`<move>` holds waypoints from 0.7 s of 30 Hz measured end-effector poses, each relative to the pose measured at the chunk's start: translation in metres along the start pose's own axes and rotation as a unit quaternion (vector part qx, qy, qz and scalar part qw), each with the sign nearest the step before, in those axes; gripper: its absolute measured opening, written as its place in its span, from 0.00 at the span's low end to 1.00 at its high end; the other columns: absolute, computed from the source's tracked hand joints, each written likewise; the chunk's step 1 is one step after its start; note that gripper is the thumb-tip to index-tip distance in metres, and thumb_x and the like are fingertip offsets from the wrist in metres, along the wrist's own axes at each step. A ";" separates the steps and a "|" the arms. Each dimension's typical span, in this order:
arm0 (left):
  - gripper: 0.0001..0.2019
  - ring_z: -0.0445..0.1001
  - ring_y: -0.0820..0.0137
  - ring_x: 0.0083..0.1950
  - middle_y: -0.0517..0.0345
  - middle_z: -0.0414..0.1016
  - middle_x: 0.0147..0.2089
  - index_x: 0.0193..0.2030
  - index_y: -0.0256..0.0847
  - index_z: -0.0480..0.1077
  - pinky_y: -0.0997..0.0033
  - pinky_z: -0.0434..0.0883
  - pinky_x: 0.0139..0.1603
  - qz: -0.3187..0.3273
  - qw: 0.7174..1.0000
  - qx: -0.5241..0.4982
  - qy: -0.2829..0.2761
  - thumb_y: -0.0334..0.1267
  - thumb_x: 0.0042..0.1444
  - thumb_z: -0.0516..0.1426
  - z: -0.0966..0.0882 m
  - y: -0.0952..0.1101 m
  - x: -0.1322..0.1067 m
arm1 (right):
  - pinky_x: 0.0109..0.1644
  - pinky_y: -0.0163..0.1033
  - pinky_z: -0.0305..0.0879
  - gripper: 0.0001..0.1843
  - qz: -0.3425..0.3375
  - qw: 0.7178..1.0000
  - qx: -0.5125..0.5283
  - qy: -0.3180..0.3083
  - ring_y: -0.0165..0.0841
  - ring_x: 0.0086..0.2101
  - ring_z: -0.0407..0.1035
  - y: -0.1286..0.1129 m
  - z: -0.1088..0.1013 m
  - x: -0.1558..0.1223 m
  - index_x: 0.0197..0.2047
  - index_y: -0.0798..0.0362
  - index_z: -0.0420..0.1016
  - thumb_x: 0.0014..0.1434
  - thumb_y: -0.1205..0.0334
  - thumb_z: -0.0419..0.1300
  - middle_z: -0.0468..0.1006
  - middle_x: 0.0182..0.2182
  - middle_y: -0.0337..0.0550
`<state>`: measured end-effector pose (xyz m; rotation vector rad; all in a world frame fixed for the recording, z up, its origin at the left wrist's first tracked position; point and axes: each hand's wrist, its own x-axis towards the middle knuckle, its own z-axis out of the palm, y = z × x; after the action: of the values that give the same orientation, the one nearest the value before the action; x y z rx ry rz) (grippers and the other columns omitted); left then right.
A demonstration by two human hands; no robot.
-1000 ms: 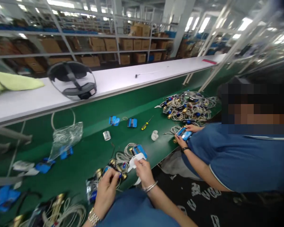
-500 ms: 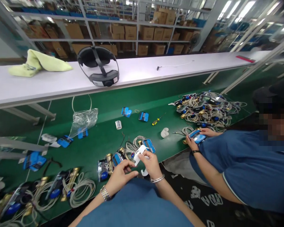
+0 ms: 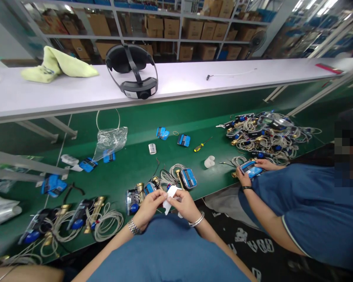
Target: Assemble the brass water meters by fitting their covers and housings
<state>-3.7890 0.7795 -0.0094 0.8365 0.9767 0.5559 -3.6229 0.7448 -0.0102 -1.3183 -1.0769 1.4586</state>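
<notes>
My left hand (image 3: 149,206) and my right hand (image 3: 184,204) meet at the near edge of the green belt, and both pinch a small white sheet (image 3: 170,194) between their fingertips. Just beyond them lies a blue-faced meter (image 3: 189,178) with a brass fitting and a coil of grey cable (image 3: 168,177). A second blue meter (image 3: 149,188) lies under my left fingers. A watch sits on my left wrist and a bracelet on my right.
A co-worker in blue at the right holds a blue meter (image 3: 251,169) beside a heap of cabled meters (image 3: 264,133). On the belt lie a yellow screwdriver (image 3: 200,146), blue covers (image 3: 184,140), a plastic bag (image 3: 111,140) and more meters (image 3: 76,219). A headset (image 3: 133,74) rests on the white shelf (image 3: 76,94).
The view has tilted down and left. My left hand has come up to the white sheet, so both hands now hold it closer to my body.
</notes>
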 end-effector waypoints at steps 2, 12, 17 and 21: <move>0.19 0.65 0.75 0.31 0.62 0.71 0.29 0.32 0.37 0.70 0.76 0.61 0.34 -0.018 0.999 -0.030 -0.011 0.52 0.53 0.66 -0.001 0.000 -0.001 | 0.31 0.34 0.59 0.16 0.001 1.000 0.005 -0.022 0.27 0.25 0.63 0.001 -0.001 0.000 0.34 0.58 0.77 0.55 0.51 0.66 0.75 0.26 0.39; 0.13 0.71 0.72 0.37 0.53 0.75 0.35 0.38 0.34 0.77 0.72 0.68 0.43 -0.092 0.975 -0.164 -0.120 0.43 0.53 0.68 -0.003 -0.001 -0.011 | 0.32 0.33 0.59 0.19 0.034 0.988 0.109 -0.105 0.28 0.26 0.65 0.006 -0.012 0.001 0.28 0.57 0.76 0.48 0.49 0.72 0.75 0.25 0.39; 0.13 0.72 0.70 0.37 0.51 0.76 0.36 0.39 0.34 0.79 0.70 0.70 0.45 -0.103 0.965 -0.188 -0.150 0.42 0.52 0.68 -0.004 -0.003 -0.013 | 0.28 0.32 0.59 0.21 0.066 0.972 0.188 -0.128 0.27 0.22 0.65 0.017 -0.007 -0.001 0.31 0.57 0.78 0.44 0.48 0.73 0.77 0.25 0.40; 0.14 0.74 0.70 0.40 0.51 0.78 0.38 0.43 0.35 0.80 0.72 0.70 0.45 -0.101 0.964 -0.192 -0.156 0.41 0.52 0.69 -0.005 -0.005 -0.014 | 0.25 0.31 0.55 0.21 0.076 0.963 0.223 -0.130 0.25 0.20 0.62 0.022 -0.005 -0.001 0.30 0.58 0.78 0.41 0.50 0.74 0.76 0.22 0.39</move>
<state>-3.7995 0.7687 -0.0080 0.4522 0.6271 0.4033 -3.6195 0.7389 -0.0321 -0.9195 -0.7530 1.8970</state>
